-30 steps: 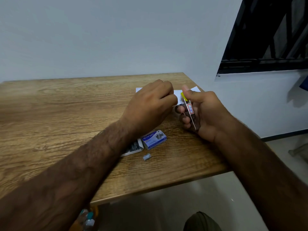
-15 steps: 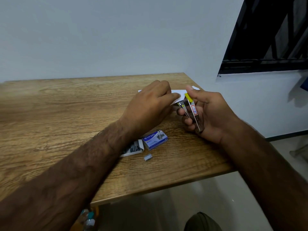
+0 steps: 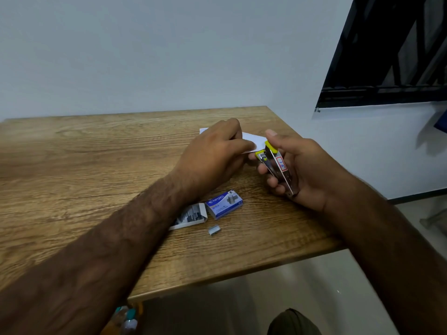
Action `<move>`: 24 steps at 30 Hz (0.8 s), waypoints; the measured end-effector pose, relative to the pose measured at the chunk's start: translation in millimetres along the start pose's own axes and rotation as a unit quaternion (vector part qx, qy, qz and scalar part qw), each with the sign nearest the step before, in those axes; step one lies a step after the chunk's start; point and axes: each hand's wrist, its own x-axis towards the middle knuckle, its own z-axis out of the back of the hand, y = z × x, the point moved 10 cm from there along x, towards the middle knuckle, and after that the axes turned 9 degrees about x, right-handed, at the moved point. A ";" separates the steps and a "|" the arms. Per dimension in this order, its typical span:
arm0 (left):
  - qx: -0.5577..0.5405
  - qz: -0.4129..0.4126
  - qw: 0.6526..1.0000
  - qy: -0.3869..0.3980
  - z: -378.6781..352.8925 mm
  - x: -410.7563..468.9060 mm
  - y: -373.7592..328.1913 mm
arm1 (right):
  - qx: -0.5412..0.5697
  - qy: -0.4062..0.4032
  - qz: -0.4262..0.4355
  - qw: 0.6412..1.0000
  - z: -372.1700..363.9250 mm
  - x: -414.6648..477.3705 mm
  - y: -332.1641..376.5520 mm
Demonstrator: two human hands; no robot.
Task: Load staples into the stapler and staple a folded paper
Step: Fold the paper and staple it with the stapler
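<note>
A plain pale wall (image 3: 145, 56) backs a wooden table (image 3: 72, 153), its right edge running off toward five o'clock.

At seven o'clock from the hands lies the open staple tray (image 3: 191, 215), pulled out of its sleeve and showing grey strips, probably left open so a refill stays within reach. A short loose staple strip (image 3: 214, 230) sits just beside it at the tray's four o'clock. The blue box sleeve (image 3: 223, 204) lies at the tray's two o'clock, touching or nearly touching it.

Above these, the left hand (image 3: 212, 155) has its fingers curled and appears to pinch the folded paper (image 3: 249, 141). The paper's corner sticks out at the hand's two o'clock, toward the stapler. The far end of the paper seems to rest on the table; how much is lifted I cannot tell.

At three o'clock from that corner is the stapler (image 3: 275, 165), upright on its side in the right hand (image 3: 307, 170). The fingers are wrapped around its underside and the thumb is laid on the yellow cap. Its mouth gapes toward the paper, a grip that suits squeezing once the corner is fed in. Loading looks finished, though the staple channel is hidden.

A dark barred window (image 3: 387, 56) fills the two o'clock corner.
</note>
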 end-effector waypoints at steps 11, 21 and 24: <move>-0.073 0.072 0.986 0.133 -41.2 -5.7 18.8 | -0.068 -0.029 0.029 0.997 7.9 -5.9 1.3; -0.072 0.086 0.977 0.183 -50.9 -11.1 23.8 | -0.504 -0.184 0.296 0.790 11.6 -16.9 64.0; -0.081 0.095 0.971 0.203 -52.3 -11.1 24.1 | -0.563 -0.127 0.246 0.779 7.0 -1.3 51.1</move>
